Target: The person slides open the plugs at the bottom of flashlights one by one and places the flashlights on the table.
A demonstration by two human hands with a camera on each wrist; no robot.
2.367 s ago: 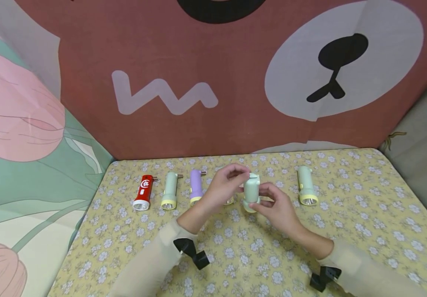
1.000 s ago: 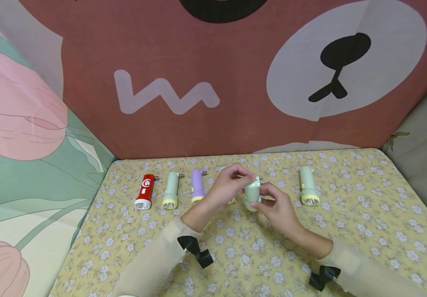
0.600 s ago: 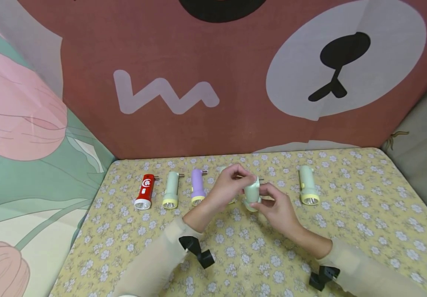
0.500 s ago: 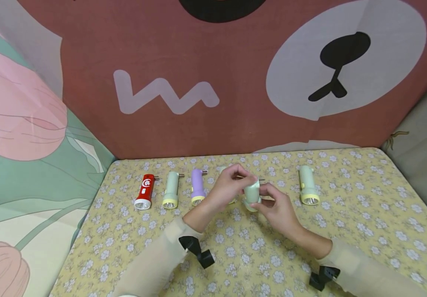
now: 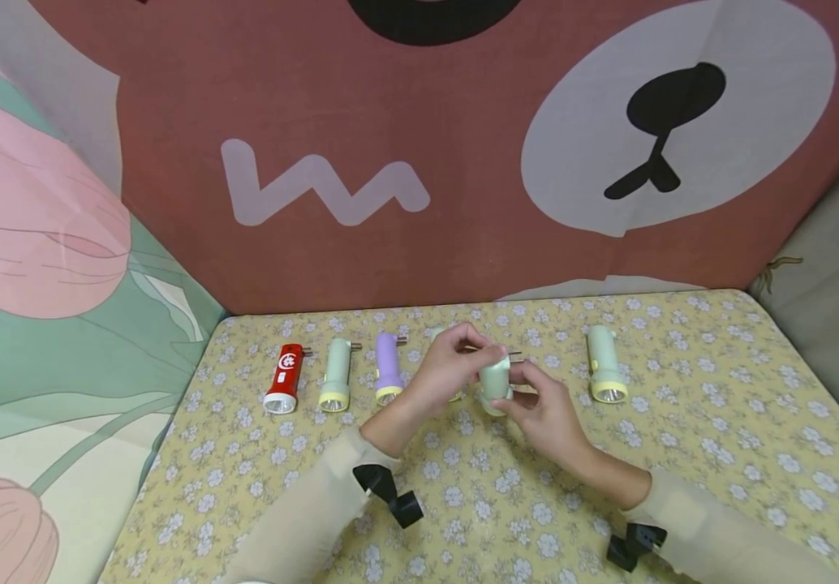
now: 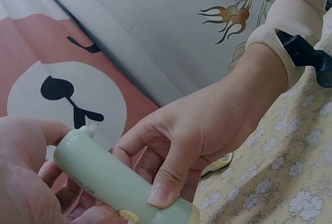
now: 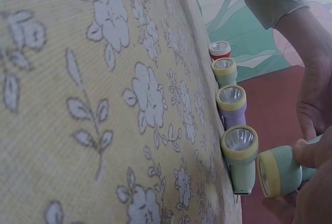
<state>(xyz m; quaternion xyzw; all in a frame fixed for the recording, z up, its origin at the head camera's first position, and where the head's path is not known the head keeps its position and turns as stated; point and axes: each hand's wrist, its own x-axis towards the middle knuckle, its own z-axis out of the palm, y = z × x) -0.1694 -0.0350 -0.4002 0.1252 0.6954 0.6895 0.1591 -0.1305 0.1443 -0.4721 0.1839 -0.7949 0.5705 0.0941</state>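
Both hands hold a light green flashlight (image 5: 495, 383), head down, over the flowered table. My right hand (image 5: 552, 414) grips it near the yellow-rimmed head, thumb in front and fingers behind. At the tail, the thumb and fingers of my left hand (image 5: 447, 369) pinch the upper end. Thin metal plug prongs (image 5: 515, 354) stick out to the right from that end. In the left wrist view a yellow switch (image 6: 128, 215) shows on the flashlight's side. From the right wrist, the yellow rim (image 7: 268, 175) is seen close beside another green flashlight (image 7: 241, 175) on the table.
To the left lie a red flashlight (image 5: 284, 377), a green flashlight (image 5: 335, 375) and a purple flashlight (image 5: 387, 365), prongs out. My left hand mostly hides one more green one. Another green flashlight (image 5: 604, 365) lies to the right. A printed cloth wall (image 5: 463, 243) rises behind the table (image 5: 478, 503).
The prongs at the held flashlight's tail, not seen sticking out at first, now stand out to the right. My left fingers have shifted slightly right over that end; my right hand stays nearly still.
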